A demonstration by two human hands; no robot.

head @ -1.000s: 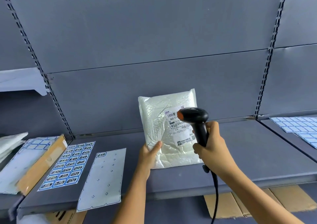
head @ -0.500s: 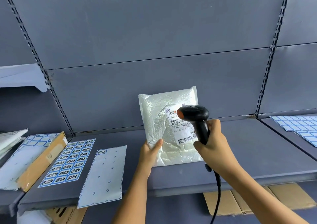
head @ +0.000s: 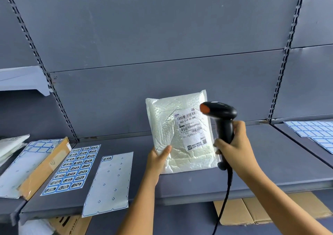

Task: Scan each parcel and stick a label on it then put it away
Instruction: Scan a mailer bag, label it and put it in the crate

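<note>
**Scanner swings off the label; sticker comes next**

The parcel, a white padded mailer, stands upright on its lower edge on the grey shelf, a little right of the middle, with its printed face toward the camera. Its shipping label now shows in full, barcode included. Half a second ago the scanner hung in front of that label. Now its head has shifted right, past the parcel's edge, and it is blurred with motion.

The left hand grips the parcel's lower left corner, thumb pressed on the front. The right hand is wrapped round the scanner's handle, and the cable trails down past the near edge of the shelf.

The scanner pulling away suggests the read is probably over, though nothing visible confirms it. If so, this parcel needs its sticker next, and no sticker is on it yet.

To the left on the shelf lie a full sticker sheet and a backing sheet with one sticker left at its far end. Farther left is a cardboard box, and blank label sheets lie on the shelf to the far right.
</note>
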